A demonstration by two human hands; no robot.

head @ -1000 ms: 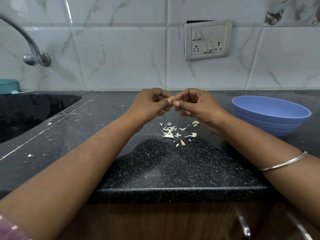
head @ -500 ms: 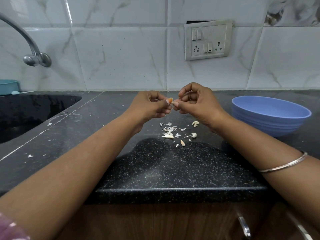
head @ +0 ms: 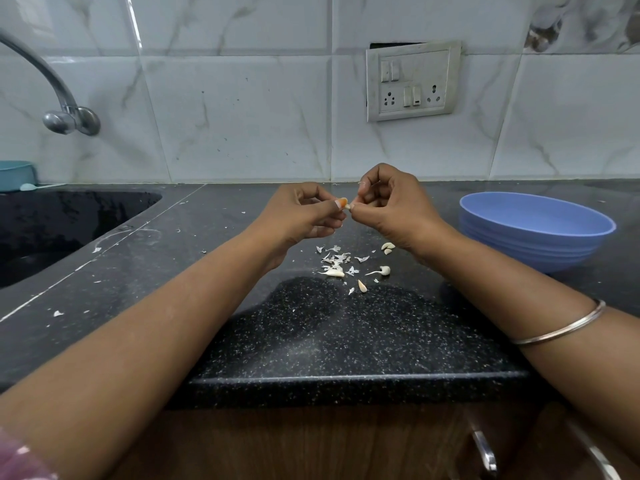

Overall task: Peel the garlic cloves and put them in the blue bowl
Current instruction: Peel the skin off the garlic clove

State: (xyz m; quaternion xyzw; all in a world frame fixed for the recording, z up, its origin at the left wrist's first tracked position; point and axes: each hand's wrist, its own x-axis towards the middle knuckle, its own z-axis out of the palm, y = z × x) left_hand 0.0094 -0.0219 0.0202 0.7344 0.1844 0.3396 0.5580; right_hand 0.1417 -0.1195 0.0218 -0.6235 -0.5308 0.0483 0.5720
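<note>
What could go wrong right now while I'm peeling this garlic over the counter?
The garlic clove is tiny and pinched only between the fingertips of the left hand and right hand; it could slip and drop among the peel scraps. The blue bowl sits off to the right, so the clove might fall on the way there.
</note>
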